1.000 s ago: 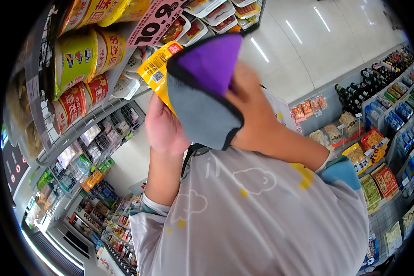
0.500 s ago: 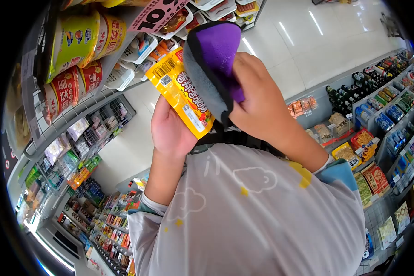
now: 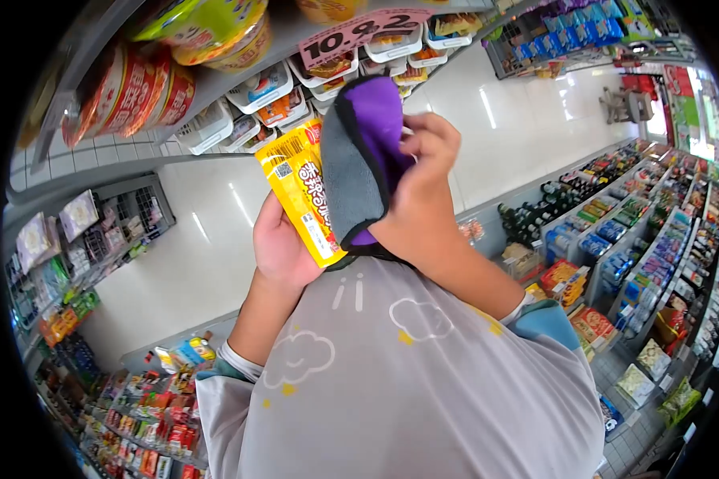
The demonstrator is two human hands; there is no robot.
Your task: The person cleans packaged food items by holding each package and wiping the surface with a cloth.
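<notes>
I have one yellow snack packet [image 3: 299, 195] and one folded cloth [image 3: 359, 160], grey outside and purple inside, and both of my hands are busy with them. My left hand [image 3: 280, 247] is closed on the lower part of the packet, palm behind it and below it, so the packet stands nearly upright above that hand with its barcode end uppermost and red lettering running down its face. My right hand [image 3: 419, 199] is clamped on the cloth, fingers [image 3: 427, 140] curled over its purple edge, and the cloth lies just left of that hand, pressed against the right side of the packet and covering part of it. Both things sit in front of my chest, above my grey shirt [image 3: 407, 375] with its cloud prints. Overhead I can count one pink price sign [image 3: 359, 32] on the shelf edge; beside it at least three red-and-yellow cup noodle tubs [image 3: 136, 88] lie on their sides, and white trays [image 3: 256, 88] of packaged food, too crowded for a sure count.
</notes>
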